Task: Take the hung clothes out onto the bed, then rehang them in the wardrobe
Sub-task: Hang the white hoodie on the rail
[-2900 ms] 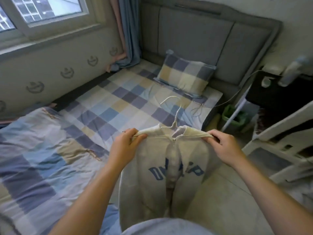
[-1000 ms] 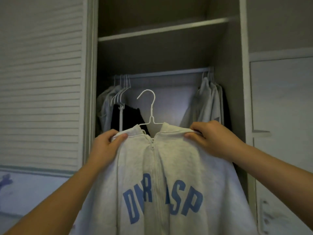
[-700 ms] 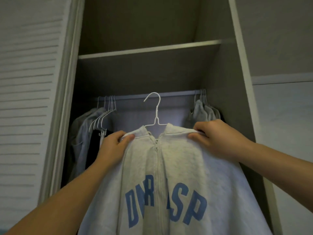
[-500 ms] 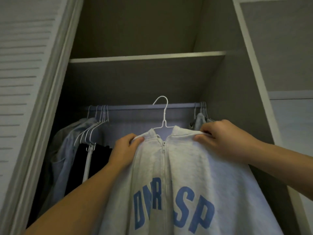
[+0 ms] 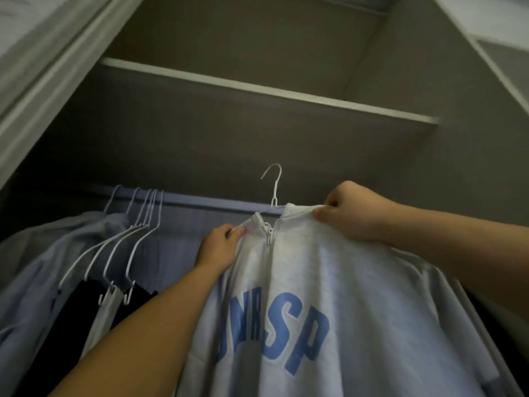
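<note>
A light grey zip hoodie [image 5: 329, 282] with blue letters hangs on a white wire hanger [image 5: 274, 184]. My left hand [image 5: 219, 247] pinches its left shoulder and my right hand [image 5: 352, 213] grips its right shoulder. I hold it up inside the open wardrobe. The hanger's hook rises above the grey rail [image 5: 200, 201], and the hook is not on the rail. The rail's right part is hidden behind the hoodie and my right hand.
Several white wire hangers [image 5: 134, 230] with pale blue-grey and dark clothes [image 5: 34, 270] hang at the rail's left end. A shelf [image 5: 257, 90] runs across above the rail. The louvred wardrobe door [image 5: 34, 53] stands at the left.
I turned from the bed to the wardrobe with the hoodie. Over the last second I raised it and moved closer, so the hook went from below the rail to above it.
</note>
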{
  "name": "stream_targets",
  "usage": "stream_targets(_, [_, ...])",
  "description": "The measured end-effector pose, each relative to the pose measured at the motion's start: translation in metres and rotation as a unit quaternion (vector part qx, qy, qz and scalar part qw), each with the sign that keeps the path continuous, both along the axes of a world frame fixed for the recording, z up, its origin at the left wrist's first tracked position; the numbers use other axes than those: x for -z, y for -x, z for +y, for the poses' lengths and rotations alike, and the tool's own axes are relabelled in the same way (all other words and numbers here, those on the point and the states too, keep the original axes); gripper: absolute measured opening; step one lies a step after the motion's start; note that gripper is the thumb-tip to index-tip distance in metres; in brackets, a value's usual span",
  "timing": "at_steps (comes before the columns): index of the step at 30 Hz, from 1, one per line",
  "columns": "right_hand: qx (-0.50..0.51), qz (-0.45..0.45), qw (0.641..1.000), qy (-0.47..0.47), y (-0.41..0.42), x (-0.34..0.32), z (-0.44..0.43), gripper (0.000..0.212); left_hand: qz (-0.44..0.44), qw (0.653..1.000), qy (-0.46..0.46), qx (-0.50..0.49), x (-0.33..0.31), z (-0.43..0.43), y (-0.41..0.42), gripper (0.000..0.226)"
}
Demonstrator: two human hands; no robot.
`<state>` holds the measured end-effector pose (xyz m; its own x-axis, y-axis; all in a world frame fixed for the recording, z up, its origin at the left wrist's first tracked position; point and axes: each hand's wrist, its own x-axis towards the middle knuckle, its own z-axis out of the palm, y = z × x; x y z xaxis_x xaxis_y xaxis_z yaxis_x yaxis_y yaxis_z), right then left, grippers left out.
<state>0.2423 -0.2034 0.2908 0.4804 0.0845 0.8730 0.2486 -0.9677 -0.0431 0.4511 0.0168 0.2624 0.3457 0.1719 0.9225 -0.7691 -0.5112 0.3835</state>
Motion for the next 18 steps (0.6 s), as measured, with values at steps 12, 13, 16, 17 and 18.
stream_targets(12, [0.013, -0.011, 0.997, -0.072, -0.094, -0.016, 0.086, 0.020, 0.027, 0.989, 0.065, 0.128, -0.009, 0.013, -0.054, 0.025])
stream_targets(13, [0.015, -0.009, 0.997, -0.077, -0.099, -0.014, 0.089, 0.020, 0.027, 0.989, 0.062, 0.131, -0.007, 0.013, -0.057, 0.026])
stream_targets(16, [0.018, -0.001, 0.997, -0.079, -0.112, -0.004, 0.090, 0.022, 0.031, 0.988, 0.061, 0.141, -0.002, 0.013, -0.065, 0.021])
stream_targets(17, [0.018, 0.003, 0.997, -0.078, -0.117, 0.000, 0.088, 0.023, 0.032, 0.987, 0.058, 0.144, 0.000, 0.013, -0.068, 0.019])
stream_targets(18, [0.018, 0.007, 0.997, -0.077, -0.121, 0.005, 0.086, 0.024, 0.030, 0.987, 0.053, 0.147, 0.002, 0.013, -0.070, 0.022])
